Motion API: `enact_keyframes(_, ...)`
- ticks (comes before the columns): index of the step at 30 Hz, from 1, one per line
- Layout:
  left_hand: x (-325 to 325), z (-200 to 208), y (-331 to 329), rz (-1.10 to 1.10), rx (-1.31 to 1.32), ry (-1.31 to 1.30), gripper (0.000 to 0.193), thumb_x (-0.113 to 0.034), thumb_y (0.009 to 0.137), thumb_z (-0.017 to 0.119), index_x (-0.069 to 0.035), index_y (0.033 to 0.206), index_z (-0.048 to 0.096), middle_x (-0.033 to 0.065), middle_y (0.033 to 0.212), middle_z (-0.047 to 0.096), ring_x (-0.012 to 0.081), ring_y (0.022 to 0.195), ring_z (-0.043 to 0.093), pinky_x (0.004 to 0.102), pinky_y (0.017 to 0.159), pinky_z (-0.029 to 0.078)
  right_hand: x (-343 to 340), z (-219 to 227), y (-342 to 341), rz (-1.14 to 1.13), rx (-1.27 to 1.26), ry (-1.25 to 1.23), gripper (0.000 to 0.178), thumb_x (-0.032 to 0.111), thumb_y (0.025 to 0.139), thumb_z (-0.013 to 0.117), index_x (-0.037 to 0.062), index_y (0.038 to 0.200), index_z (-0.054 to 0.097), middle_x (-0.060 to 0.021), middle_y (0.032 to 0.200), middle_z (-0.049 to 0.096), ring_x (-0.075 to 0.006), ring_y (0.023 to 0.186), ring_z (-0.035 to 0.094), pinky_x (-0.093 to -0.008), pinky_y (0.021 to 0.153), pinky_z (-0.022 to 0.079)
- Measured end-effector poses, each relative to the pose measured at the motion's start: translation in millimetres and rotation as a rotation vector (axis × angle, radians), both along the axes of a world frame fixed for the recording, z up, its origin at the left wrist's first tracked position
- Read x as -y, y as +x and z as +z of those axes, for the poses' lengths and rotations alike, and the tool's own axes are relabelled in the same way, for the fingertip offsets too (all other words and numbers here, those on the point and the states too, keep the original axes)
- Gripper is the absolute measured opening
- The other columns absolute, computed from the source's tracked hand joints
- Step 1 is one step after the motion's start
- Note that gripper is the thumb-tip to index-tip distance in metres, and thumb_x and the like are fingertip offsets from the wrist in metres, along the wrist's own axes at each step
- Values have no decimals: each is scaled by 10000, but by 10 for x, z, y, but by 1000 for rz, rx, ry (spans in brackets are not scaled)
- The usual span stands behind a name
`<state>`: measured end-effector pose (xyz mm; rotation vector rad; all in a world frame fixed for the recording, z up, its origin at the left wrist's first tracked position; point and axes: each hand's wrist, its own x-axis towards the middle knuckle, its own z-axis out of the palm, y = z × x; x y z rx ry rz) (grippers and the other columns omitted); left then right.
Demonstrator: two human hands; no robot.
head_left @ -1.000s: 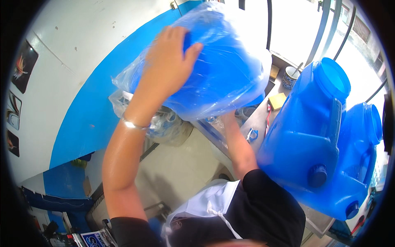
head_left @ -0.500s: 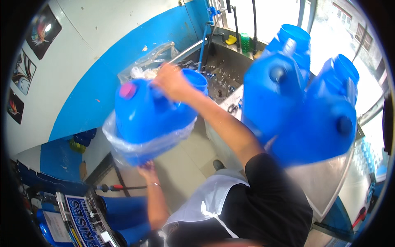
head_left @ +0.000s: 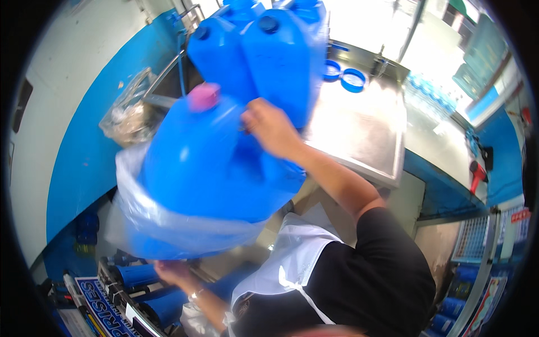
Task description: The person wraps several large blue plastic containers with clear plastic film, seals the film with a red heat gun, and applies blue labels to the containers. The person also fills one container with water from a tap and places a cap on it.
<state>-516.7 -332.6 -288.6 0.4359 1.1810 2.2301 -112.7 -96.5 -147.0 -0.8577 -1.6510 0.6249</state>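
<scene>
Right hand (head_left: 273, 130), centre frame, clamps blue plastic jug (head_left: 188, 163); translucent plastic bag (head_left: 179, 227) wraps its lower part. Left hand (head_left: 173, 273), lower left, beneath; cannot tell grip.

Looks like a small shop's workroom, steel counter (head_left: 359, 121) gleaming, big blue jugs (head_left: 281, 64) crowding one end, bottles (head_left: 429, 92) massed beyond.

2 arms are seen. The right arm (head_left: 342, 182) is stretched from lower right toward the centre, where the right hand (head_left: 272, 128) is held with fingers curled. The left hand (head_left: 174, 272) is kept low, lower left, its fingertips hidden.
</scene>
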Motion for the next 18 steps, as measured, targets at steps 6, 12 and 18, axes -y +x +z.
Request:
enact_keyframes(6, -390, 1743, 1420, -306, -748, 212, 628, -219, 897, 552, 120, 1404, 405, 246, 1431, 448, 319, 1327, 439, 430, 1136, 298, 190, -391, 1835, 39, -897, -450, 436, 397, 1054, 356, 40, 1187, 570, -86, 1004, 637, -200, 875, 626, -341, 736, 529)
enact_keyframes(12, -884, 2817, 3194, -426, -1515, 260, 634, -352, 848, 584, 7, 1369, 534, 178, 1399, 535, 312, 1305, 467, 435, 1133, 298, -69, -1260, 2678, 212, -1254, -456, 481, 440, 1021, 418, 41, 1265, 532, -124, 1096, 628, -223, 978, 633, -366, 823, 554)
enact_keyframes(18, -1052, 2926, 4237, -338, -1490, 179, 589, -331, 859, 599, -6, 1349, 564, 170, 1340, 584, 282, 1275, 504, 424, 1110, 336, -555, -1515, 3290, 480, -1265, -331, 487, 418, 1006, 461, 39, 1309, 505, -133, 1140, 622, -235, 1041, 631, -392, 883, 556)
